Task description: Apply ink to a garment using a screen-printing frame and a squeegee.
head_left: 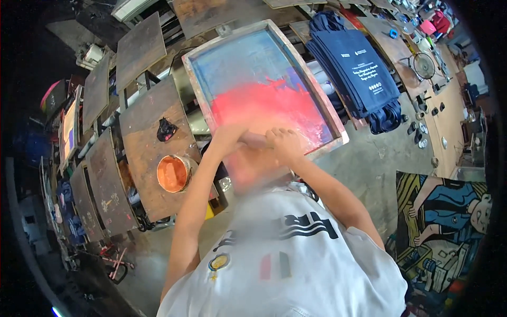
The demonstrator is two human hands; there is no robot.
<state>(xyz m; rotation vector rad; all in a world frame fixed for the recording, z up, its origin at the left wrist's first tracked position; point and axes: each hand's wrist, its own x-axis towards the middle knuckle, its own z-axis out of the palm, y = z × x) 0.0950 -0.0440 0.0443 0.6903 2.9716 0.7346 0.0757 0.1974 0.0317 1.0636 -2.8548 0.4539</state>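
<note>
In front of me a screen-printing frame [204, 101] lies tilted across the worktop. Its mesh [227, 59] looks bluish at the far end, and wet pinkish-red ink [264, 108] covers the near half. Both hands are closed around the handle of a squeegee [254, 140] at the near end of the frame. My left hand [231, 137] grips its left side; my right hand [285, 142] holds it further right, knuckles up. Blur and my hands hide most of the squeegee's blade.
To the left, a bucket of orange ink [173, 174] and a crumpled black plastic bag [167, 129] sit on a stained wooden board [153, 148]. Dark blue printed tote bags [354, 68] are stacked right of the frame. Further right stand a fan [423, 65] and a painted picture [441, 222].
</note>
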